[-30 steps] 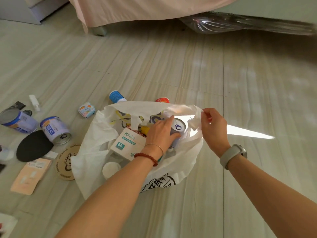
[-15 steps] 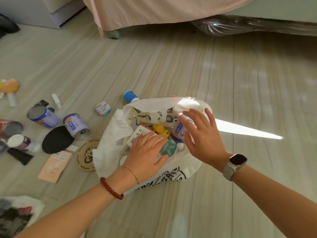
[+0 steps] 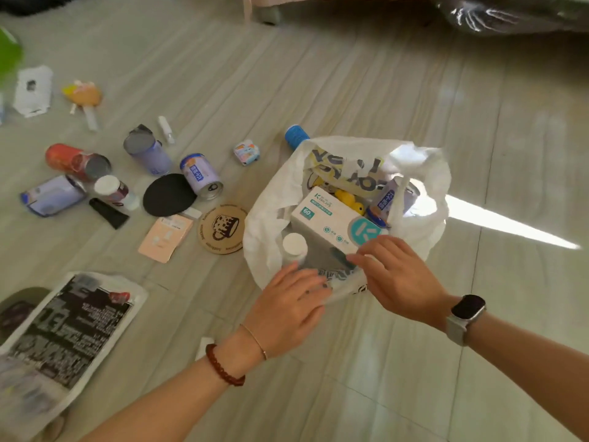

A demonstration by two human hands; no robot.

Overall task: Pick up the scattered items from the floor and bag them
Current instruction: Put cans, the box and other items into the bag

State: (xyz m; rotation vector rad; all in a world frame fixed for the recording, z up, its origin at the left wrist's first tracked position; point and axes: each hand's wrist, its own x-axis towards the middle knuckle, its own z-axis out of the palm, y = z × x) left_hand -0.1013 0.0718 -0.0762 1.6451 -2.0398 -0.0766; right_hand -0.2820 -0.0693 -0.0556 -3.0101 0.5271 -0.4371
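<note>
A white plastic bag (image 3: 264, 224) lies open on the floor. Inside it are a white and teal box (image 3: 328, 218), a yellow duck (image 3: 347, 199), a purple can (image 3: 389, 199) and a white-capped bottle (image 3: 294, 247). My left hand (image 3: 287, 304) and my right hand (image 3: 398, 275) are both at the bag's near rim, gripping the plastic stretched between them. Scattered to the left of the bag are a purple can (image 3: 200, 175), a black disc (image 3: 169, 199), a round coaster (image 3: 223, 229), a pink sachet (image 3: 165, 237) and a small packet (image 3: 246, 151).
Further left lie an upright can (image 3: 148, 151), a red can (image 3: 76, 161), a white-capped jar (image 3: 111, 189), a black tube (image 3: 108, 213) and a pouch (image 3: 52, 196). A printed bag (image 3: 63, 330) lies at lower left. A blue-capped item (image 3: 296, 135) sits behind the bag. A bed edge runs along the top.
Both hands have drawn back from inside the bag to its near rim and taken hold of it. The view has swung left, showing more floor items.
</note>
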